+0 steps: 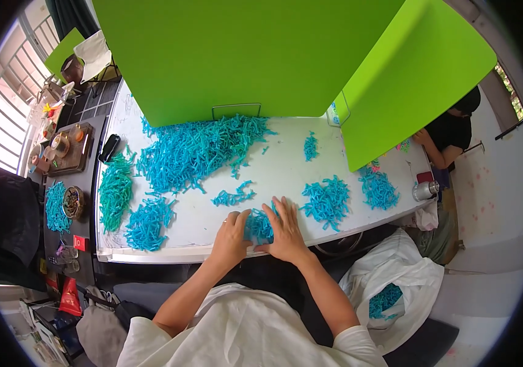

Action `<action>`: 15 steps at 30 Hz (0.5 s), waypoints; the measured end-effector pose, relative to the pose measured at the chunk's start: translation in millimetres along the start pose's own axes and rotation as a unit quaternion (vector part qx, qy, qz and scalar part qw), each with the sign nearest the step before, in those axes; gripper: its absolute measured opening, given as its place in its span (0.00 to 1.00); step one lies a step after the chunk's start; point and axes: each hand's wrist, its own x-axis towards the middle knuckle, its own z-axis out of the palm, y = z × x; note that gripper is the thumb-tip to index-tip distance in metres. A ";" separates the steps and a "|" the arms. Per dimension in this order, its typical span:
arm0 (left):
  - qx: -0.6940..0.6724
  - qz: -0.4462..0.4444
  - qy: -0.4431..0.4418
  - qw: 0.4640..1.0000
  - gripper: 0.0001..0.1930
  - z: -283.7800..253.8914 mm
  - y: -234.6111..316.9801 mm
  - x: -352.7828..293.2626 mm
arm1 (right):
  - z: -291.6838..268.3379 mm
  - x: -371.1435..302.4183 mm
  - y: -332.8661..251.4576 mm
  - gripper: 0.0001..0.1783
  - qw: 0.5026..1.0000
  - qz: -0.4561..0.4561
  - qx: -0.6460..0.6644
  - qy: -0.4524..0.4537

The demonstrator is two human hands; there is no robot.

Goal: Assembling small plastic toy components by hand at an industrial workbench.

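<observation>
A small pile of blue plastic pieces [259,226], short and strip-like, lies near the front edge of the white table. My left hand [232,236] cups its left side, fingers bent forward. On the other side my right hand [285,231] rests with fingers spread and stretched forward, and its thumb points back toward the left hand. Both palms face inward, partly hiding the pieces. Just beyond my hands is a thin scatter of the same blue pieces [234,195].
A big blue heap [194,153] reaches under a green upright panel [237,55]. Smaller piles flank my hands, including a blue-green one [116,194]. At right, a person [451,131] sits behind another green panel [420,79]. A white sack [417,275] holds more pieces.
</observation>
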 end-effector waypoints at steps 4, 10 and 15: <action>-0.025 0.017 -0.021 0.999 0.47 -0.6 -0.6 8.2 | 9.5 0.5 7.6 0.53 0.996 -0.070 0.045 0.013; -0.054 0.049 -0.022 0.997 0.44 -3.9 -1.4 17.1 | 14.8 1.7 13.5 0.42 0.994 -0.082 0.066 0.027; -0.223 -0.069 -0.082 0.969 0.39 -7.2 -15.3 17.4 | 8.9 4.0 6.3 0.39 0.994 -0.074 0.069 0.031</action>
